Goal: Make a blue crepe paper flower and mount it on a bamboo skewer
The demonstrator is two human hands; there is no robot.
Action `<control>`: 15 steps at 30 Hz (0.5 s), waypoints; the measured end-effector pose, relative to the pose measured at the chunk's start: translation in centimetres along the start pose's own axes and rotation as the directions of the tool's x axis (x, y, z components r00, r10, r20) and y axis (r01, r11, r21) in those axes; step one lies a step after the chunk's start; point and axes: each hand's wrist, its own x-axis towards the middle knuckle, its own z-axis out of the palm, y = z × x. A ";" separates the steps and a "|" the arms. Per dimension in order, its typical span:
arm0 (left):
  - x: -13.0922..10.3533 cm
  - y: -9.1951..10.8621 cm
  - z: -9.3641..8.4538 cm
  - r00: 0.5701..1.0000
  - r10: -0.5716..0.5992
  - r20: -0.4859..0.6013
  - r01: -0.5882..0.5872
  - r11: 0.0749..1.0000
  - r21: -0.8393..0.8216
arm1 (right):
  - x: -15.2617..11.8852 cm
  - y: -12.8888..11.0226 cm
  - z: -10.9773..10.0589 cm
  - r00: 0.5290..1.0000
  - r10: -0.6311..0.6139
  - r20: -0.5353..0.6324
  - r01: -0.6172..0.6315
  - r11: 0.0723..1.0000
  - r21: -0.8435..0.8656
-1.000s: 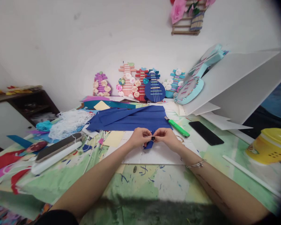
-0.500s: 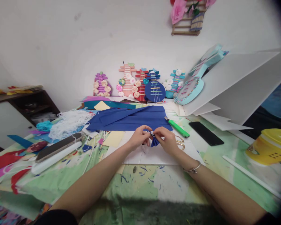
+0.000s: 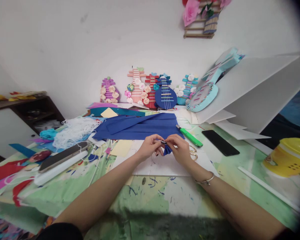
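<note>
Between both hands, over a white board [image 3: 150,168], is a small gathered piece of blue paper [image 3: 167,150] with something thin and white at its top. My left hand [image 3: 150,147] pinches the thin white thing, which looks like string, at the left. My right hand [image 3: 179,148] closes its fingers on the top of the blue piece. Gold-handled scissors [image 3: 194,154] lie just right of my right hand, partly hidden by it. Behind the hands lies folded blue sheet material [image 3: 140,125], with a green cutter [image 3: 190,136] at its right end.
A black phone [image 3: 220,142], a white strip [image 3: 267,188] and a yellow bucket [image 3: 287,156] are on the right. On the left lie a power bank [image 3: 63,157], white string [image 3: 75,131] and red scraps [image 3: 5,170]. Decorated instrument models [image 3: 166,96] lean on the wall.
The blue piece has shifted slightly right and turned between my fingers. Its white top now shows more clearly. Both hands have moved very slightly.
</note>
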 end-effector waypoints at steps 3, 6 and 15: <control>-0.1 0.1 0.2 1.000 -0.002 0.000 0.002 1.000 0.020 | 0.0 0.0 0.0 1.000 0.009 0.014 -0.009 1.000 0.011; -0.1 0.2 0.3 1.000 -0.003 -0.025 0.003 0.999 0.032 | 0.0 0.0 0.1 0.997 0.071 0.035 -0.072 0.997 0.040; 0.9 -1.1 -1.0 0.991 -0.135 -0.018 0.136 0.985 0.107 | 0.4 1.7 0.5 0.795 0.565 0.223 -0.607 0.729 0.316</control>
